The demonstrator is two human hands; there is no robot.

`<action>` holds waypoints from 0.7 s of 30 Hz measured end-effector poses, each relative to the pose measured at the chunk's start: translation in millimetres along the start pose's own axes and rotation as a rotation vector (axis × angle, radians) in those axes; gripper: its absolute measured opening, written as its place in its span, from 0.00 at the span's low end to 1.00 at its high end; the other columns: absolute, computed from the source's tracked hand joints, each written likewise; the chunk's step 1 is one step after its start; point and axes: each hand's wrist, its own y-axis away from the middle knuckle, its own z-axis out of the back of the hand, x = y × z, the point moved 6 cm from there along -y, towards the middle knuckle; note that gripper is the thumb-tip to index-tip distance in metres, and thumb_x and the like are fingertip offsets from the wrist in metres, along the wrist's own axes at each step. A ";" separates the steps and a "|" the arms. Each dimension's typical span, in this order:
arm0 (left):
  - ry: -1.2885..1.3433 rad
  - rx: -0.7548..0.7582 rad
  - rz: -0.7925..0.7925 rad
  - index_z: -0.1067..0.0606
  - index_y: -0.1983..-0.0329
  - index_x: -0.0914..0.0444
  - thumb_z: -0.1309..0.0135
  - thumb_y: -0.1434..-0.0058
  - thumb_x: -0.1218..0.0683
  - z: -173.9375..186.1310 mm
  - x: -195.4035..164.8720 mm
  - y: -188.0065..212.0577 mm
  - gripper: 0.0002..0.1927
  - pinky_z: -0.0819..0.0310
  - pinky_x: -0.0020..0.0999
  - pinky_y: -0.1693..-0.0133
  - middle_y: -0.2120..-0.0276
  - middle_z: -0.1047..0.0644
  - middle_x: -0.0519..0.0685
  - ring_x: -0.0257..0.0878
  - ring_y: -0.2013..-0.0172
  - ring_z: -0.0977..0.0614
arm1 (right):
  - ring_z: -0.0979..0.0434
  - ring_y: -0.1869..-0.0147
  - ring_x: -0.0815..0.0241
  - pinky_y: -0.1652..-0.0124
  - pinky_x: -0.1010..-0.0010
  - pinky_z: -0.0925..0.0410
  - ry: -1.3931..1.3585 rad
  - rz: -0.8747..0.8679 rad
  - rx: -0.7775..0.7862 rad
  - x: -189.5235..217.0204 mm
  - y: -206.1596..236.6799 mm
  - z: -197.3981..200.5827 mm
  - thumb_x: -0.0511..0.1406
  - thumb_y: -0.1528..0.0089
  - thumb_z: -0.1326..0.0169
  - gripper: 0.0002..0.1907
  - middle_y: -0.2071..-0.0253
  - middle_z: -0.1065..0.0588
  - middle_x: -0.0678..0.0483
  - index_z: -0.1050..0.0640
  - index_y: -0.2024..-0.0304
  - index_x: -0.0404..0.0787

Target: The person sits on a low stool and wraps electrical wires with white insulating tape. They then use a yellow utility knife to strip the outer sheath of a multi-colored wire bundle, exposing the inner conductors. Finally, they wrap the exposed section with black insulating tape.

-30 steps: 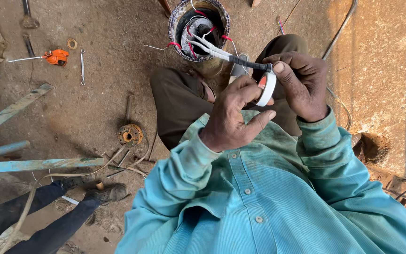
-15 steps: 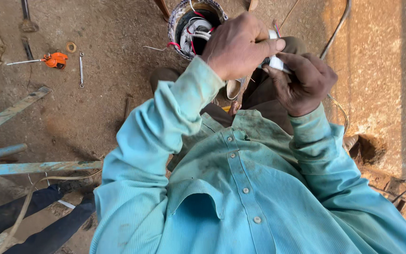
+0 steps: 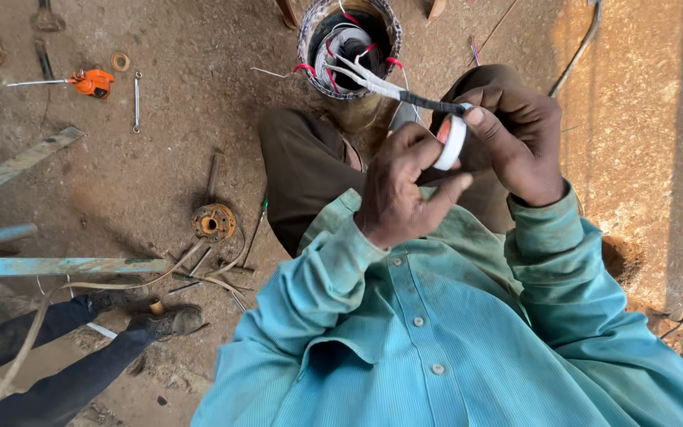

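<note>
1. White tape, in a small roll (image 3: pixel 452 142), is sitting between both hands, just above the person's teal shirt (image 3: pixel 468 348).
2. Left hand (image 3: pixel 405 190) is pinching the roll from below, thumb and fingers closing on its rim.
3. Right hand (image 3: pixel 515 138) is curling over the roll from the far side, fingers gripping the black-wrapped end of a wire bundle (image 3: pixel 389 85) right where it is meeting the roll.
4. That bundle is running up and left from the hands into a round motor stator (image 3: pixel 349 47), which is standing on the dirt floor (image 3: pixel 183 103) just beyond the person's knees, with red and white wires showing inside it.
5. Lying well apart to the left are an orange-handled tool (image 3: pixel 92 81), a small spanner (image 3: pixel 137 99) and a rusty round flange (image 3: pixel 213 222).
6. Another person's dark-trousered legs and shoes (image 3: pixel 164 320) are reaching in at the lower left.
</note>
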 end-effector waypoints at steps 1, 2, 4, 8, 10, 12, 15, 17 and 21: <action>0.079 0.068 -0.026 0.24 0.57 0.62 0.35 0.40 0.56 -0.4 -6.7 -2.9 0.11 0.26 0.38 0.54 0.58 0.27 0.51 0.46 0.59 0.22 | 0.23 0.53 0.69 0.51 0.75 0.30 0.047 0.016 0.006 2.9 -1.2 0.0 0.33 0.26 0.47 0.09 0.58 0.21 0.54 0.21 0.52 0.31; 0.160 0.138 -0.048 0.24 0.55 0.61 0.36 0.39 0.56 1.0 -15.1 -3.9 0.12 0.25 0.37 0.53 0.56 0.27 0.51 0.45 0.59 0.21 | 0.23 0.54 0.69 0.52 0.75 0.30 0.094 0.027 0.011 5.9 -0.5 -0.5 0.33 0.25 0.49 0.10 0.57 0.21 0.54 0.21 0.50 0.31; 0.061 0.088 -0.235 0.27 0.50 0.65 0.38 0.40 0.57 14.6 -32.1 -17.0 0.17 0.27 0.39 0.51 0.53 0.28 0.53 0.48 0.54 0.23 | 0.24 0.56 0.69 0.53 0.75 0.31 0.178 0.064 0.018 11.4 -0.7 -3.0 0.34 0.24 0.49 0.11 0.60 0.22 0.52 0.21 0.50 0.30; -0.428 -0.038 -0.514 0.23 0.57 0.65 0.32 0.51 0.54 26.0 -41.8 -40.5 0.20 0.29 0.50 0.55 0.57 0.26 0.52 0.52 0.57 0.23 | 0.23 0.53 0.64 0.51 0.73 0.31 0.256 0.253 0.043 25.5 2.3 -8.4 0.31 0.26 0.51 0.08 0.59 0.23 0.47 0.23 0.52 0.31; -0.361 0.046 -0.425 0.22 0.58 0.63 0.32 0.41 0.50 21.5 -27.2 -54.1 0.16 0.26 0.45 0.58 0.59 0.24 0.50 0.49 0.60 0.20 | 0.24 0.57 0.61 0.56 0.72 0.33 0.356 0.300 0.010 27.3 5.2 -7.8 0.30 0.31 0.48 0.07 0.60 0.25 0.47 0.23 0.53 0.31; -0.309 0.074 -0.345 0.21 0.60 0.62 0.32 0.36 0.48 18.4 -13.9 -66.7 0.14 0.26 0.43 0.62 0.63 0.23 0.50 0.48 0.63 0.18 | 0.29 0.70 0.60 0.69 0.73 0.37 0.541 0.242 -0.067 21.1 6.9 -7.5 0.30 0.37 0.40 0.08 0.68 0.28 0.47 0.21 0.57 0.31; -0.308 0.153 -0.117 0.18 0.65 0.61 0.37 0.36 0.44 14.8 8.7 -90.7 0.15 0.27 0.43 0.67 0.72 0.22 0.52 0.48 0.70 0.18 | 0.23 0.65 0.61 0.66 0.73 0.31 0.648 0.428 -0.218 28.1 9.8 -7.7 0.32 0.30 0.30 0.12 0.61 0.23 0.47 0.20 0.51 0.32; -0.358 0.372 0.186 0.16 0.70 0.56 0.42 0.38 0.40 6.4 33.1 -104.2 0.17 0.27 0.42 0.70 0.79 0.21 0.51 0.44 0.76 0.17 | 0.23 0.67 0.59 0.66 0.69 0.32 0.759 0.470 -0.280 31.0 9.2 -9.6 0.34 0.34 0.28 0.14 0.65 0.24 0.47 0.18 0.53 0.33; -0.548 0.256 0.050 0.19 0.69 0.60 0.45 0.32 0.43 11.7 34.6 -104.1 0.18 0.27 0.44 0.59 0.71 0.21 0.50 0.44 0.68 0.18 | 0.19 0.58 0.51 0.59 0.66 0.28 0.719 0.594 -0.225 41.3 4.8 -18.6 0.33 0.33 0.32 0.15 0.58 0.22 0.42 0.21 0.49 0.30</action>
